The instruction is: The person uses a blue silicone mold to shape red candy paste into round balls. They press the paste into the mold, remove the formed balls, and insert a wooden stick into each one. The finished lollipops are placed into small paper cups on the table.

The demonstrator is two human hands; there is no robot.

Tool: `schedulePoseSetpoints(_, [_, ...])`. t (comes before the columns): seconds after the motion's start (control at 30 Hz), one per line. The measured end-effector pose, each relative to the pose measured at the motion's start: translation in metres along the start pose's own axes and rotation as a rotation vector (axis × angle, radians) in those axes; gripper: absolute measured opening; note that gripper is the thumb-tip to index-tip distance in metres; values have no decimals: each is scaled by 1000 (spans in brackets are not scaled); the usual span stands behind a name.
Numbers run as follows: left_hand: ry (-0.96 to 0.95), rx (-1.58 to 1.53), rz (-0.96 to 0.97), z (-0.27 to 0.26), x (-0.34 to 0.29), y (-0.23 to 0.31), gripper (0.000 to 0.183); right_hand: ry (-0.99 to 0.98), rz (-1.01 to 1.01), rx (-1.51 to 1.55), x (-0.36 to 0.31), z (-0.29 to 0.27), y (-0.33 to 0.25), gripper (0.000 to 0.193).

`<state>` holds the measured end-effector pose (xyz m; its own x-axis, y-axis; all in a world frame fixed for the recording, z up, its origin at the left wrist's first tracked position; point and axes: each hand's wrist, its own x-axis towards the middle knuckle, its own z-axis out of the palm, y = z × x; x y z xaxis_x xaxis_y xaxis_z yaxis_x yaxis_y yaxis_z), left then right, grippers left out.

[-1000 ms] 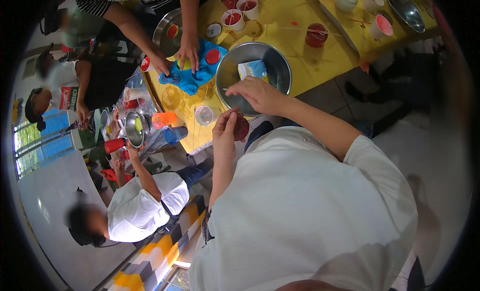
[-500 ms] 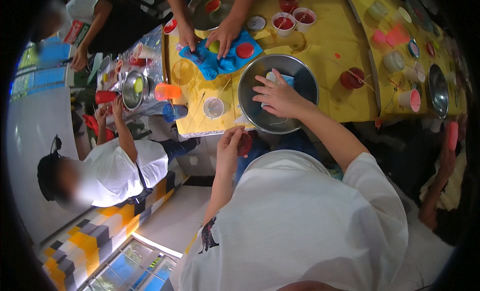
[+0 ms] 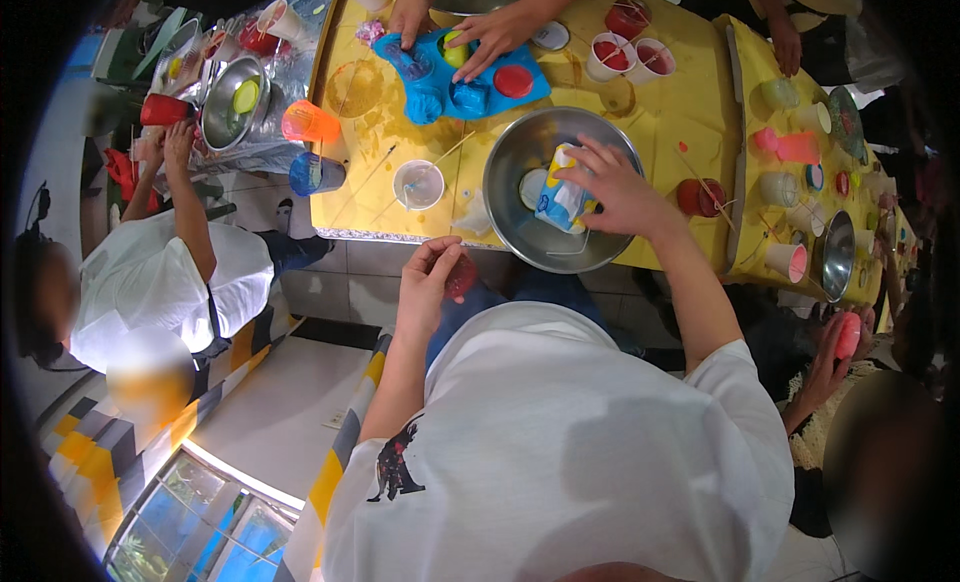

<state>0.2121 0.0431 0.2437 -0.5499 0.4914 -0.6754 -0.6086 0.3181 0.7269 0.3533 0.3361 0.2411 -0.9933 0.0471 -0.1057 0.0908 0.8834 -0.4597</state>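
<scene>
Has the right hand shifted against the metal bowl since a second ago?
Yes: the right hand moved rightward across the metal bowl, its fingers going from the left side to the blue-and-white packet.

We hold a dark red round piece (image 3: 461,277) in our left hand (image 3: 430,274), while our right hand (image 3: 622,197) spreads its fingers over a blue-and-white packet (image 3: 558,200) inside a metal bowl (image 3: 506,182). Farther up the yellow-covered table (image 3: 685,107), another person's hands (image 3: 497,35) rest on a blue mould (image 3: 540,88).

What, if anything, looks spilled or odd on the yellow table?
Brownish stains look odd on the yellow table cover: one left of the blue mold, another beside two white cups. They resemble spills; I cannot tell of what.
</scene>
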Motion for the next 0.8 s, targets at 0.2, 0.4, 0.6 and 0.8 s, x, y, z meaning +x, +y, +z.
schedulePoseSetpoints(0.2, [-49,-54,19,-12,1,6,22,-371,164,-282,34,19,-33,73])
schedulePoseSetpoints(0.4, [-82,-159,28,-31,3,-3,26,-171,104,-203,45,29,-24,29])
schedulePoseSetpoints(0.6, [-263,-318,111,-37,-8,11,35,-72,210,-446,70,68,-34,17])
schedulePoseSetpoints(0.8, [-409,-215,348,-43,-20,21,62,-16,284,-527,74,89,-41,14])
